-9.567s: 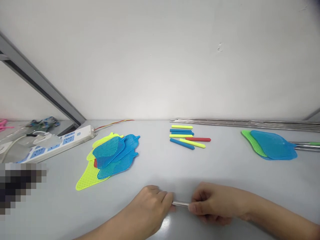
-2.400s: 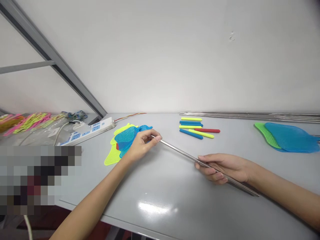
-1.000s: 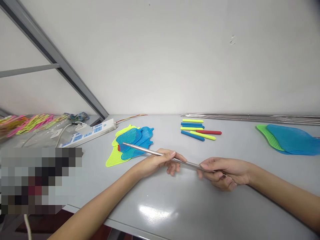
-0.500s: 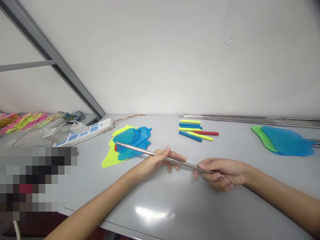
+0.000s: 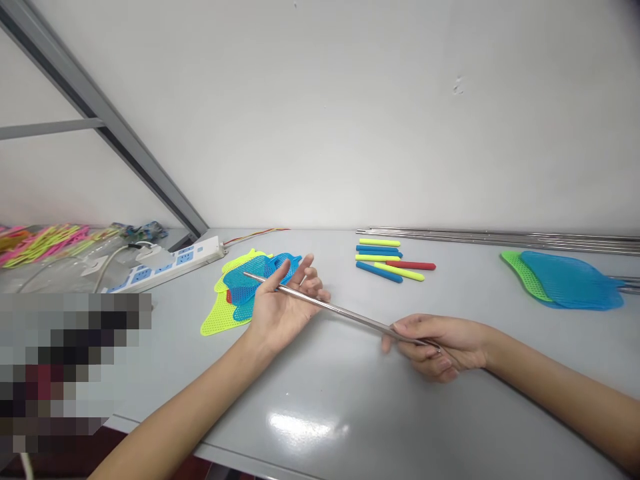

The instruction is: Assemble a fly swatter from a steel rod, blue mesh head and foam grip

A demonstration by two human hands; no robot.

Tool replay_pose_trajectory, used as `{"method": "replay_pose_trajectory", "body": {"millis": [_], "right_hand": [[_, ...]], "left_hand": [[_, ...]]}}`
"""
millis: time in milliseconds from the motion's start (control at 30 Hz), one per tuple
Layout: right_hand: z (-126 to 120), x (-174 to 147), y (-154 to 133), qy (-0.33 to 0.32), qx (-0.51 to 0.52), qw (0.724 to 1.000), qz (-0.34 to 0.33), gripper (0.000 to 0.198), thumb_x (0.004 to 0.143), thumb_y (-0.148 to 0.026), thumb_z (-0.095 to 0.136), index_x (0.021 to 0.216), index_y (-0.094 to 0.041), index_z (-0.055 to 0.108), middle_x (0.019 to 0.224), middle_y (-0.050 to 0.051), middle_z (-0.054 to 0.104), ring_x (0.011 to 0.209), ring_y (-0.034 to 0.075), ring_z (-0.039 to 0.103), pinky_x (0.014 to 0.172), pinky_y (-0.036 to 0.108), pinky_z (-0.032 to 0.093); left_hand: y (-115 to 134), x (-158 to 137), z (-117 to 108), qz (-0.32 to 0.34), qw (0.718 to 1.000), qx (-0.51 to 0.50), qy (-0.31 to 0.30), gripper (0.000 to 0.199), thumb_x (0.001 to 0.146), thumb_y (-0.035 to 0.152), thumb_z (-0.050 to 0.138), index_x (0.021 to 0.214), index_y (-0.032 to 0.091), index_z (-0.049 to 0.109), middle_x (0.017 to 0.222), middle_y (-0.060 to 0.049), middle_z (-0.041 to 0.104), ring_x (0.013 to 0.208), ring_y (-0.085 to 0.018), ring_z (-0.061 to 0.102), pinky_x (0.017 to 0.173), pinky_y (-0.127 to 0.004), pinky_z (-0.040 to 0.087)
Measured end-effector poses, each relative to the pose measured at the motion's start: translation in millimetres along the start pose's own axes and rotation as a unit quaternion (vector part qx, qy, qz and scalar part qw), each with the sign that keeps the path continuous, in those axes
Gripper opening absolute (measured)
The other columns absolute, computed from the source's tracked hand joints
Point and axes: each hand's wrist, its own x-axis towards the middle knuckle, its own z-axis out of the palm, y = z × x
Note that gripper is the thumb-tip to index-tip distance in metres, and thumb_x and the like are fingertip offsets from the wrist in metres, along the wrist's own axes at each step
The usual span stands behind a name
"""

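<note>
A thin, shiny metal rod [image 5: 357,319] slants across the middle of the head view, above the grey table. My right hand [image 5: 437,347] pinches its lower right end, fingers curled beneath. The far left part passes between the thumb and fingers of my left hand [image 5: 285,303], which is turned palm up with its fingers loosely bent around the rod. Behind my left hand lies a pile of perforated fly swatter heads: blue ones [image 5: 243,280] over yellow ones [image 5: 217,317], with a bit of red showing. The left hand covers part of this pile.
Several yellow, blue and red handle tubes [image 5: 377,258] lie at mid-table. Long metal rods [image 5: 500,238] run along the wall. Blue and green swatters [image 5: 575,280] with metal shafts lie right. A power strip [image 5: 170,265] and colourful plastic strips [image 5: 55,243] are left.
My left hand has moved left and up along the rod, turning its palm upward. The right hand keeps its grip with little movement.
</note>
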Motion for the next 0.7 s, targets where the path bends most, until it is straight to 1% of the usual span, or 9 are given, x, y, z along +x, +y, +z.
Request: {"method": "replay_pose_trajectory", "body": {"millis": [100,200,267,367,467,567,633,700], "right_hand": [[1,1,0,0.003,-0.003,1.0,-0.002,0.03,0.085,-0.036,0.043,0.095,-0.012,0.057,0.049,-0.008,0.03,0.036,0.003,0.028,0.031,0.014,0.025],[2,2,2,0.013,-0.017,1.0,-0.007,0.03,0.084,-0.037,0.043,0.095,-0.013,0.057,0.05,-0.008,0.03,0.037,0.003,0.03,0.033,0.015,0.026],[5,3,3,0.024,-0.031,0.999,-0.011,0.03,0.084,-0.038,0.044,0.095,-0.013,0.057,0.052,-0.007,0.03,0.038,0.004,0.031,0.034,0.016,0.028],[10,4,4,0.042,-0.048,0.998,-0.013,0.03,0.083,-0.039,0.046,0.093,-0.013,0.057,0.053,-0.007,0.03,0.041,0.004,0.033,0.038,0.017,0.03],[15,3,4,0.065,-0.064,0.996,-0.017,0.03,0.082,-0.04,0.047,0.09,-0.013,0.057,0.053,-0.007,0.028,0.042,0.004,0.033,0.04,0.018,0.03],[18,3,5,0.083,-0.075,0.993,-0.023,0.029,0.081,-0.041,0.048,0.088,-0.014,0.058,0.054,-0.007,0.028,0.042,0.004,0.032,0.042,0.019,0.03],[18,3,4,0.084,-0.073,0.994,-0.023,0.03,0.08,-0.042,0.048,0.087,-0.014,0.057,0.054,-0.007,0.028,0.042,0.004,0.032,0.041,0.019,0.029],[17,3,4,0.08,-0.065,0.994,-0.023,0.029,0.081,-0.041,0.047,0.087,-0.014,0.057,0.054,-0.007,0.028,0.042,0.004,0.032,0.041,0.019,0.029]], "left_hand": [[0,2,-3,-0.009,1.0,-0.014,0.016,0.024,0.084,0.029,0.036,0.075,0.014,0.052,0.055,0.001,0.043,0.049,-0.01,0.043,0.053,-0.025,0.039],[3,1,-5,-0.023,1.0,-0.01,0.009,0.03,0.083,0.029,0.034,0.056,0.017,0.038,0.048,0.004,0.032,0.043,-0.009,0.035,0.048,-0.024,0.035],[4,0,-6,-0.024,1.0,-0.007,0.007,0.033,0.083,0.03,0.032,0.052,0.018,0.029,0.047,0.004,0.027,0.042,-0.009,0.031,0.046,-0.024,0.033],[4,-1,-7,-0.022,1.0,-0.006,0.015,0.035,0.084,0.031,0.03,0.051,0.018,0.027,0.046,0.004,0.025,0.041,-0.008,0.029,0.045,-0.023,0.032],[3,1,-10,-0.023,0.999,-0.007,0.024,0.036,0.085,0.031,0.027,0.052,0.017,0.031,0.046,0.004,0.027,0.04,-0.008,0.029,0.044,-0.023,0.032],[2,3,-13,-0.013,0.999,-0.011,0.034,0.035,0.085,0.031,0.025,0.058,0.016,0.042,0.05,0.001,0.037,0.043,-0.009,0.035,0.045,-0.024,0.036],[1,4,-13,-0.004,0.999,-0.015,0.04,0.033,0.085,0.032,0.027,0.07,0.013,0.05,0.059,-0.002,0.047,0.05,-0.011,0.043,0.049,-0.025,0.04],[1,3,-10,0.001,0.999,-0.024,0.046,0.033,0.084,0.032,0.03,0.088,0.01,0.054,0.074,-0.008,0.055,0.062,-0.015,0.052,0.057,-0.028,0.044]]}}
